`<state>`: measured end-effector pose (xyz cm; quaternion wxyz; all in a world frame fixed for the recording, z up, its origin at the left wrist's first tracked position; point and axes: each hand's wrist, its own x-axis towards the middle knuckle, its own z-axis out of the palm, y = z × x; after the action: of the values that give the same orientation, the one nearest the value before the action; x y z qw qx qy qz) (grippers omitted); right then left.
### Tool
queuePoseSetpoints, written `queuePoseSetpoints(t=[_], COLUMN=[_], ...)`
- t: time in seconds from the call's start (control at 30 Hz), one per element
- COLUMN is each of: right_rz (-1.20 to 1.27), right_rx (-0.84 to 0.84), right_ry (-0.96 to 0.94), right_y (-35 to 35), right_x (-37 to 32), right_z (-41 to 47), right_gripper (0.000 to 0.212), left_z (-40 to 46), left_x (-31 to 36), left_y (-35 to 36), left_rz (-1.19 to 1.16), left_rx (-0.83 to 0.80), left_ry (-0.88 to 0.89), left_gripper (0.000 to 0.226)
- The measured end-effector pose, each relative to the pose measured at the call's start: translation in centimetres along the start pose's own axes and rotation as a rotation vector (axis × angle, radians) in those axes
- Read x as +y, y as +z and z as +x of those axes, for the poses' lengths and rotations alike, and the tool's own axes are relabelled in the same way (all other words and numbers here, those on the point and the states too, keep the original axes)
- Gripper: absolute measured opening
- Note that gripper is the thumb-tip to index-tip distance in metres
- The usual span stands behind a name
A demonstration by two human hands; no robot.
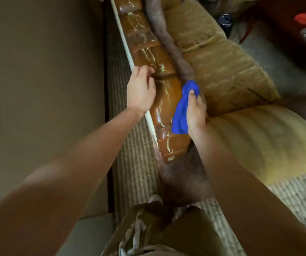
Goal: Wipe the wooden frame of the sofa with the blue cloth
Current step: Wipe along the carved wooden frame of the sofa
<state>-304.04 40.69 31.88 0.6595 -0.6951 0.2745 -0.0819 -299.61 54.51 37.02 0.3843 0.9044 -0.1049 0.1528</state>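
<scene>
The sofa's glossy brown wooden frame [149, 52] runs from the top centre down to the middle of the view, carved in segments. My right hand [196, 109] grips the bunched blue cloth [182, 108] and presses it against the frame's right edge, beside a brownish fuzzy roll [168, 45]. My left hand [141, 89] rests on the frame's left edge, fingers curled over the wood and a pale strip [124, 45] that runs along it.
Tan seat cushions [231, 74] lie right of the frame. A plain wall [37, 71] stands close on the left, with ribbed fabric [130, 154] below the frame. A dark cup [225, 21] and a red-capped object [305, 18] sit at the top right.
</scene>
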Motion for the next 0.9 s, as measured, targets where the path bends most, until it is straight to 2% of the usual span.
queuePoseSetpoints(t=[0.03,0.1,0.23,0.37,0.43,0.5,0.57,0.67,0.73,0.8,0.9], right_rz=[0.014,-0.001,-0.321,-0.46,-0.388,-0.234,-0.125,0.01,0.069,0.083,0.102], right_rx=[0.016,0.069,0.032,-0.008,-0.054,-0.093,-0.086,-0.048,0.028,0.115,0.28], right_ry=[0.003,-0.112,-0.432,-0.466,-0.438,-0.328,-0.161,0.088,0.179,0.168,-0.067], right_y=[-0.2,-0.2,0.7,0.8,0.5,-0.2,-0.7,-0.6,-0.4,0.2,2.2], right_x=[1.0,3.1,4.8,3.5,2.9,2.5,2.9,5.1,5.8,5.2,2.6], right_z=[-1.3,-4.2,-5.8,-3.9,-3.1,-2.9,-3.5,-4.2,-4.3,-4.2,-4.6], right_gripper=[0.043,0.037,0.044,0.044,0.046,0.044,0.044,0.057,0.053,0.048,0.036], left_z=[-0.3,-0.9,-1.9,-3.1,-3.3,-3.3,-3.2,-2.8,-1.9,-0.9,0.8], left_x=[0.2,0.9,2.5,2.8,2.9,2.9,2.8,2.0,1.2,0.7,0.7], left_y=[0.2,0.7,1.0,0.9,0.7,0.7,0.7,0.3,0.1,0.2,1.0], left_rz=[-0.01,-0.011,0.036,0.055,0.051,0.013,-0.048,-0.071,0.059,0.245,0.403], left_rx=[0.013,0.033,0.049,0.046,0.051,0.062,0.055,-0.021,-0.117,-0.232,-0.342], left_ry=[0.032,0.1,0.169,0.22,0.227,0.212,0.199,0.244,0.374,0.627,1.003], left_gripper=[0.031,0.032,0.04,0.04,0.04,0.042,0.04,0.038,0.037,0.036,0.033])
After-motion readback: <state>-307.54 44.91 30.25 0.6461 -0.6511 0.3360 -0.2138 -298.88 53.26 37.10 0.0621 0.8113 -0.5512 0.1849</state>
